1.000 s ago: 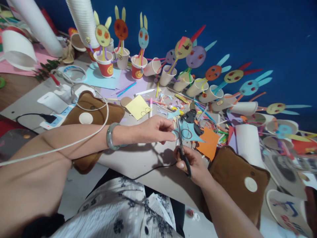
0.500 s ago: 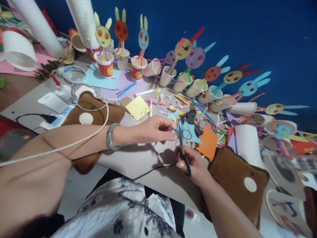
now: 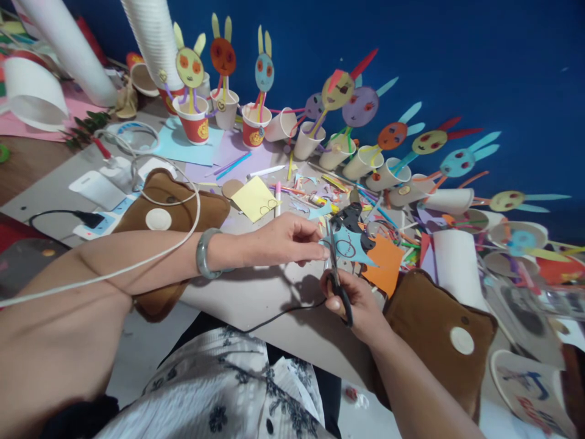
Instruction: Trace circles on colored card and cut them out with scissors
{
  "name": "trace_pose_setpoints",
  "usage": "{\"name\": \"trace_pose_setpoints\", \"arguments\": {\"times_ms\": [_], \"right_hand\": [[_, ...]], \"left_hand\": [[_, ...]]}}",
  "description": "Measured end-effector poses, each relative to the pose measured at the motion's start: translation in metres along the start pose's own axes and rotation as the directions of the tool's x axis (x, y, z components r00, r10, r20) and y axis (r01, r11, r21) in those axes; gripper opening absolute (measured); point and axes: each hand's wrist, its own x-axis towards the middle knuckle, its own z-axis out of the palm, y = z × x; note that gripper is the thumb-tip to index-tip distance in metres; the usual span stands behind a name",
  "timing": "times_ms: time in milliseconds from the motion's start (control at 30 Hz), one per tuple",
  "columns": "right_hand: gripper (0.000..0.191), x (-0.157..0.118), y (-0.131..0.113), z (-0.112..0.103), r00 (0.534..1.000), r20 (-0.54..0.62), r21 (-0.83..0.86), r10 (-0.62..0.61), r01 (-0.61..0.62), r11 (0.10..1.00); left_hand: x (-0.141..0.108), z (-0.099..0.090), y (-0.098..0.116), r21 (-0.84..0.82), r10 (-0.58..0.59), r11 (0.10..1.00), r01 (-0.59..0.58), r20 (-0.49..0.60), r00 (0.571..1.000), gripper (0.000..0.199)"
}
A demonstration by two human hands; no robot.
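My left hand (image 3: 292, 239) pinches the left edge of a light blue paper piece (image 3: 354, 246) between thumb and fingers. A circle is drawn on that paper, and its right side ends in jagged points. Black-handled scissors (image 3: 345, 299) are held in my right hand (image 3: 354, 303), with the blades pointing up across the paper near my left fingertips. An orange paper (image 3: 384, 262) lies behind and to the right. The yellow paper (image 3: 255, 199) with small drawn circles rests beyond my left wrist, beside a pink marker (image 3: 278, 198).
Paper cups (image 3: 309, 141) with paper rabbit figures (image 3: 361, 107) line the blue wall (image 3: 457, 55). Brown cushions (image 3: 439, 329) lie at both sides. A white cable (image 3: 114, 276) crosses my left forearm. Scraps and pens clutter the table's middle.
The light blue paper and the scissor blades have shifted very slightly. Both hands stay in nearly the same place.
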Motion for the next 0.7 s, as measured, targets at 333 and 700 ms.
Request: {"name": "trace_pose_setpoints", "arguments": {"times_ms": [333, 700], "right_hand": [[0.064, -0.0011, 0.0021, 0.0008, 0.999, 0.046, -0.016, 0.014, -0.013, 1.0], [0.067, 0.0003, -0.0018, 0.0029, 0.998, 0.064, -0.031, 0.021, -0.019, 0.999]], "left_hand": [[0.0006, 0.0019, 0.0026, -0.002, -0.035, 0.999, 0.035, -0.01, 0.999, 0.022], [0.0008, 0.0019, 0.0001, 0.018, -0.047, 0.999, 0.048, -0.013, 0.999, 0.02]]}}
